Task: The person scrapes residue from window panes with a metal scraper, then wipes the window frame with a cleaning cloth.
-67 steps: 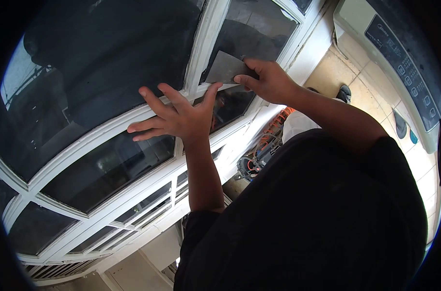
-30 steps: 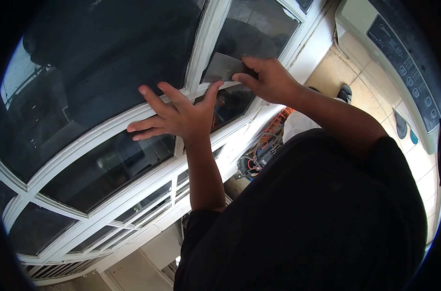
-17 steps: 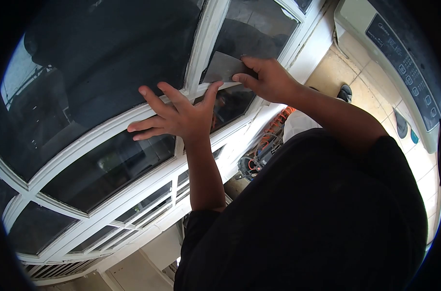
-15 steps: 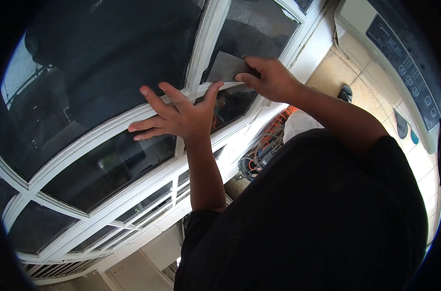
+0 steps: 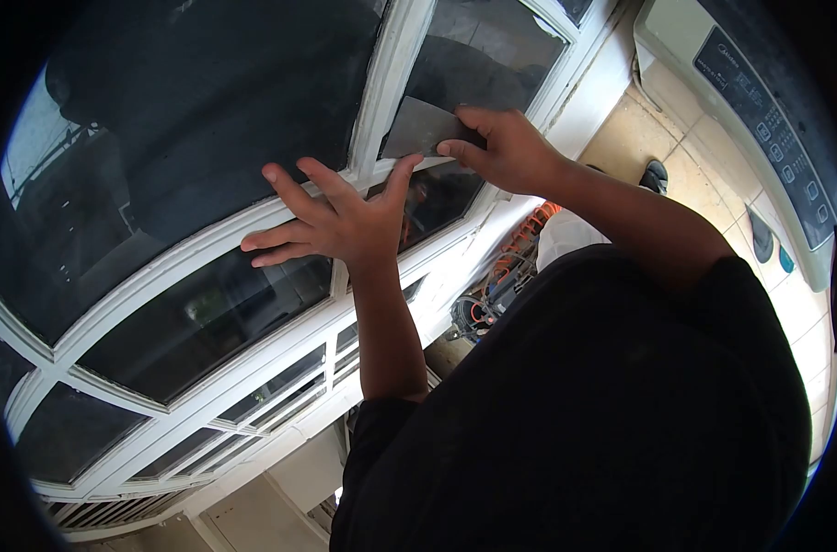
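Note:
A white framed window (image 5: 207,230) with dark glass panes fills the left side of the view. My left hand (image 5: 335,216) has its fingers spread wide over the white crossbar, with nothing in it. To its right, my right hand (image 5: 501,147) pinches a thin grey sheet (image 5: 423,127) between thumb and fingers. The sheet lies over the lower left corner of a glass pane (image 5: 478,69), close to the bar. The tip of my left thumb is near the sheet's lower edge.
An appliance with a button panel (image 5: 768,129) stands at the upper right. Below lie tiled floor (image 5: 704,175), footwear (image 5: 656,177), an orange coiled hose (image 5: 529,230) and a dark machine (image 5: 478,313) beside the window.
My right hand and the grey sheet have shifted slightly left, towards the vertical frame bar. My left hand has barely moved.

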Action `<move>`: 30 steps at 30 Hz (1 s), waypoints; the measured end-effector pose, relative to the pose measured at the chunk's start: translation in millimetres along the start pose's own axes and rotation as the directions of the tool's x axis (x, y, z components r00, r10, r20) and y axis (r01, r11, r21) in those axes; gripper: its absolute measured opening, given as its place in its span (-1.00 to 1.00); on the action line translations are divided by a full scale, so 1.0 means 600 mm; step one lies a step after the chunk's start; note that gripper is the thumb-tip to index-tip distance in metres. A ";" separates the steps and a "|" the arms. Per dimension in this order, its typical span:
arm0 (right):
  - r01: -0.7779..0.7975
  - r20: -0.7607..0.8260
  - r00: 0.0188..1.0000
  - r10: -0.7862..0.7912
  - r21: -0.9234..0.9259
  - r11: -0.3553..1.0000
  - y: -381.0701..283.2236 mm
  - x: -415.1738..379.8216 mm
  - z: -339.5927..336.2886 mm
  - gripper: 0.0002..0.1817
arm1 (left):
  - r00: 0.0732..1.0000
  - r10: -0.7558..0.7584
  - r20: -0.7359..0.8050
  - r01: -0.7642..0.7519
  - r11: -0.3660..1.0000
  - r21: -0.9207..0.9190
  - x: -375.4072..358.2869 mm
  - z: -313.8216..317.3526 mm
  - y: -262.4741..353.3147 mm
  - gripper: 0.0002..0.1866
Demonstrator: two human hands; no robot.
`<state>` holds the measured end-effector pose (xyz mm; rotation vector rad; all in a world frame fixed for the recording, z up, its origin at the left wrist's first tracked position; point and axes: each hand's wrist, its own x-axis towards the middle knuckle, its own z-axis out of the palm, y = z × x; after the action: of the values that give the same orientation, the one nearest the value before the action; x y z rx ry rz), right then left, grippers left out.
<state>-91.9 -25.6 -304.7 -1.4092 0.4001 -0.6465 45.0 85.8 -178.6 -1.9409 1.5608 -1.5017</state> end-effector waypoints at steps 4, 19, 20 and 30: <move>0.027 -0.029 0.999 -0.029 -0.056 0.998 -0.014 0.000 -0.007 -0.74 | 1.000 0.002 -0.007 -0.002 1.000 0.004 -0.002 0.003 0.000 0.35; -0.069 0.016 0.998 0.069 0.030 0.997 0.019 0.000 -0.008 -0.75 | 1.000 0.001 -0.007 0.000 1.000 0.013 -0.001 0.002 0.000 0.33; -0.059 0.001 0.998 0.059 0.043 0.997 0.013 -0.002 -0.006 -0.72 | 1.000 0.004 -0.006 -0.003 1.000 0.015 -0.001 0.002 0.000 0.32; -0.079 0.024 0.997 0.078 0.030 0.996 0.010 0.000 -0.005 -0.74 | 1.000 -0.002 0.009 0.002 1.000 0.013 -0.002 0.000 0.002 0.34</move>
<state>-92.8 -27.4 -311.0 -1.3636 0.4237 -0.5701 44.7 86.3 -180.0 -1.9405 1.5423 -1.4974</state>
